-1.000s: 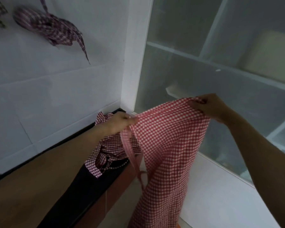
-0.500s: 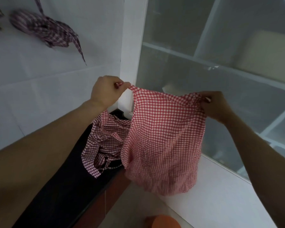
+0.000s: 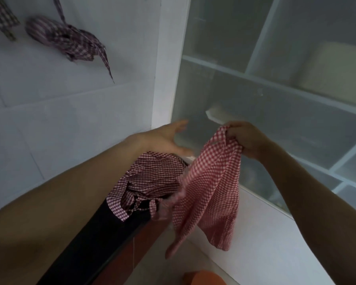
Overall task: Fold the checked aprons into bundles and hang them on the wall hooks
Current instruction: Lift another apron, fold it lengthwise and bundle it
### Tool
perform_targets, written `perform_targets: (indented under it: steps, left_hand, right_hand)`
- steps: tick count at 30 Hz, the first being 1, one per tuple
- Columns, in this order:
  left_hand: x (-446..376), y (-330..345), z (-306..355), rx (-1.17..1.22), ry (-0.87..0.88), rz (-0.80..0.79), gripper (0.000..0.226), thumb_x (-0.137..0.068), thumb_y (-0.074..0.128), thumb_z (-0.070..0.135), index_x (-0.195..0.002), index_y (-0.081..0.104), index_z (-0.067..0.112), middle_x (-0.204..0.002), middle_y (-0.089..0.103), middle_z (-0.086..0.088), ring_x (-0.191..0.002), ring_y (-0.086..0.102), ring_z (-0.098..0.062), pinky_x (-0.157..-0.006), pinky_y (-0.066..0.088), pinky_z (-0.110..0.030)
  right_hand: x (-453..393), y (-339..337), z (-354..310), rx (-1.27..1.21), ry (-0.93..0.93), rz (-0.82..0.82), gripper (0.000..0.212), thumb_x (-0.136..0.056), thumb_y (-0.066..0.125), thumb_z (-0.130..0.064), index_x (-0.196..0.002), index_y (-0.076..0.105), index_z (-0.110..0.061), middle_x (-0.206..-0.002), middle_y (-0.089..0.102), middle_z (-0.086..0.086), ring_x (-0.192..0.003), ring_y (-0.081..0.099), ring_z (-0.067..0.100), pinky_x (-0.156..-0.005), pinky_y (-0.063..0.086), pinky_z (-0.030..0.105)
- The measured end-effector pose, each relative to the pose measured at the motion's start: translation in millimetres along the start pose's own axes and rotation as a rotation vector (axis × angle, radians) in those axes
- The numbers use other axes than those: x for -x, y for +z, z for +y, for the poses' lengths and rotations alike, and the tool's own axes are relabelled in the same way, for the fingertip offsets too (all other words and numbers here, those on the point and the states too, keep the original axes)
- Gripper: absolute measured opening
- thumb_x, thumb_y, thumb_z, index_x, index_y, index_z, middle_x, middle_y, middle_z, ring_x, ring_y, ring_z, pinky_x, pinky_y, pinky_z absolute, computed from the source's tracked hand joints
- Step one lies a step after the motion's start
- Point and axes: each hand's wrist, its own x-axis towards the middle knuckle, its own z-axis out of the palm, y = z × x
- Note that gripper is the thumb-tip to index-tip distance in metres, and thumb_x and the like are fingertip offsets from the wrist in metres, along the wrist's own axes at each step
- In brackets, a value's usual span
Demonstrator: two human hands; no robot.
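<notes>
The frosted glass cabinet filled the right side, with the white tiled wall to its left. A dark counter ran along that wall, and a dark checked apron lay heaped on its end. The red checked apron hung bunched before the cabinet from the right hand, whose grip was closed on its top edge. A folded bundle hung high on the wall. The left hand hovered above the heap, fingers spread, holding nothing.
</notes>
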Motion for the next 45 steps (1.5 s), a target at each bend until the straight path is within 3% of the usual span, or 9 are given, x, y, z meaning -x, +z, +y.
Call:
perform_targets:
  steps: [9, 14, 18, 23, 29, 33, 35, 40, 45]
  left_hand:
    - [-22, 32, 24, 0.247, 0.146, 0.07, 0.03, -0.08, 0.082, 0.031, -0.095, 0.074, 0.008, -0.084, 0.074, -0.003, -0.077, 0.071, -0.018, -0.077, 0.059, -0.034]
    - [-20, 31, 13, -0.141, 0.145, 0.135, 0.045, -0.085, 0.073, 0.044, -0.066, 0.065, 0.004, -0.059, 0.056, -0.001, -0.054, 0.049, -0.013, -0.055, 0.039, -0.03]
    - [-18, 21, 12, -0.381, 0.076, 0.236, 0.038, -0.095, 0.062, 0.043, -0.071, 0.068, 0.013, -0.068, 0.065, -0.003, -0.06, 0.062, -0.016, -0.057, 0.044, -0.03]
    - [-6, 11, 2, -0.251, -0.027, 0.274, 0.04, -0.102, 0.05, 0.039, -0.082, 0.07, 0.012, -0.073, 0.068, -0.003, -0.063, 0.064, -0.017, -0.058, 0.049, -0.028]
    - [7, 53, -16, 0.234, -0.169, -0.573, 0.037, -0.092, 0.071, 0.029, -0.123, 0.066, 0.01, -0.109, 0.074, -0.01, -0.099, 0.072, -0.022, -0.079, 0.06, -0.037]
    - [5, 90, -31, 0.139, -0.292, -0.739, 0.037, -0.093, 0.069, 0.026, -0.124, 0.064, 0.007, -0.115, 0.071, -0.016, -0.103, 0.07, -0.033, -0.09, 0.056, -0.043]
    - [1, 102, -34, 0.147, -0.292, -0.664, 0.029, -0.094, 0.066, 0.026, -0.117, 0.066, 0.008, -0.108, 0.074, -0.014, -0.094, 0.072, -0.03, -0.085, 0.058, -0.039]
    - [-21, 102, -22, 0.236, -0.17, 0.159, 0.034, -0.098, 0.052, 0.027, -0.073, 0.067, 0.011, -0.075, 0.068, 0.0, -0.073, 0.064, -0.018, -0.071, 0.052, -0.032]
    - [-46, 105, -15, 0.298, -0.162, 0.213, 0.049, -0.094, 0.062, 0.044, -0.124, 0.063, 0.005, -0.126, 0.065, -0.006, -0.116, 0.06, -0.024, -0.095, 0.041, -0.025]
  right_hand:
    - [9, 12, -5, 0.585, -0.14, -0.229, 0.029, -0.084, 0.061, 0.013, -0.098, 0.073, -0.009, -0.068, 0.071, -0.017, -0.064, 0.062, -0.008, -0.068, 0.047, 0.008]
    - [19, -2, -2, 0.895, 0.002, -0.394, 0.032, -0.075, 0.086, -0.02, -0.104, 0.073, -0.016, -0.092, 0.074, -0.005, -0.08, 0.069, 0.008, -0.077, 0.054, 0.021]
    - [4, -7, 19, 1.225, -0.143, -0.074, 0.023, -0.087, 0.074, -0.025, -0.106, 0.074, -0.011, -0.1, 0.072, 0.005, -0.093, 0.066, 0.021, -0.079, 0.043, 0.025]
    - [-7, -31, 26, 0.99, 0.009, 0.366, 0.023, -0.091, 0.061, -0.011, -0.107, 0.072, 0.003, -0.112, 0.069, 0.025, -0.107, 0.063, 0.041, -0.092, 0.048, 0.043]
    - [-10, -30, 25, 0.582, -0.202, 0.51, 0.025, -0.088, 0.053, 0.009, -0.105, 0.071, 0.008, -0.105, 0.07, 0.027, -0.1, 0.067, 0.036, -0.08, 0.05, 0.035]
    - [-12, -27, 15, 0.385, -0.218, 0.521, 0.033, -0.088, 0.044, 0.01, -0.104, 0.07, -0.002, -0.09, 0.068, 0.016, -0.083, 0.066, 0.03, -0.065, 0.057, 0.03]
    - [-8, -28, 10, 0.364, -0.257, 0.484, 0.026, -0.092, 0.049, 0.006, -0.1, 0.069, -0.008, -0.08, 0.067, 0.008, -0.069, 0.064, 0.024, -0.054, 0.055, 0.024]
    - [9, -32, 0, 0.31, -0.369, 0.323, 0.028, -0.089, 0.053, 0.013, -0.102, 0.066, -0.008, -0.08, 0.066, -0.002, -0.062, 0.064, -0.004, -0.061, 0.055, 0.018]
    - [23, -37, -4, 0.322, -0.399, 0.148, 0.053, -0.072, 0.042, 0.025, -0.106, 0.065, -0.007, -0.087, 0.068, 0.003, -0.074, 0.067, -0.001, -0.072, 0.058, 0.024]
